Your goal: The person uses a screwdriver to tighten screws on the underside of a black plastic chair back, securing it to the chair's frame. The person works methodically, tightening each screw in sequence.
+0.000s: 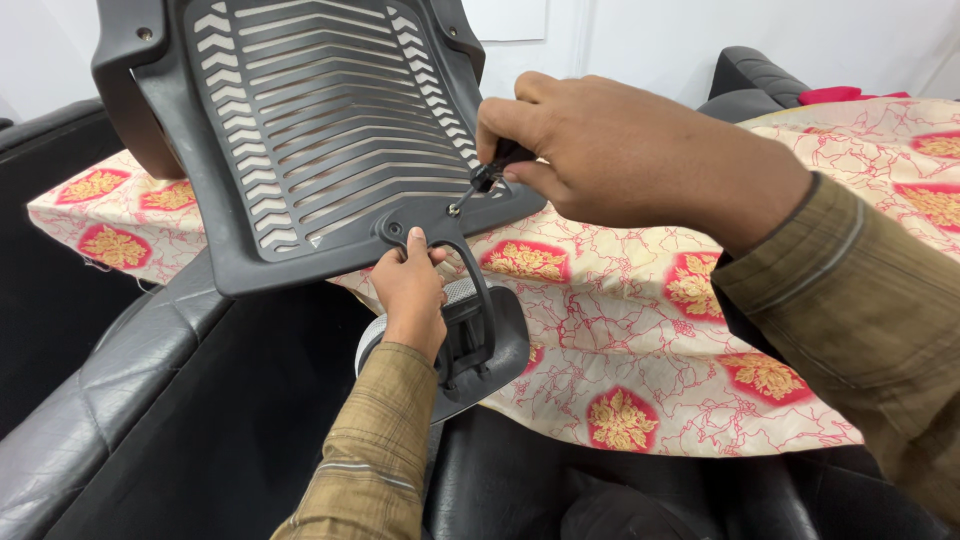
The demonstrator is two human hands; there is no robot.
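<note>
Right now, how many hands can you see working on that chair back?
2. The left hand grips the bracket under the grey slatted chair back. The right hand holds a screwdriver against its lower edge. No other hands show.

Dark grey slatted chair back [300, 130], cream cloth [640, 320] with red-gold florals

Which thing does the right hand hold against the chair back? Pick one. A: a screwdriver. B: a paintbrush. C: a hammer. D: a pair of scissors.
A: the right hand grips a dark-handled screwdriver whose tip meets a screw on the grey slatted chair back, while the left hand steadies the bracket below.
</note>
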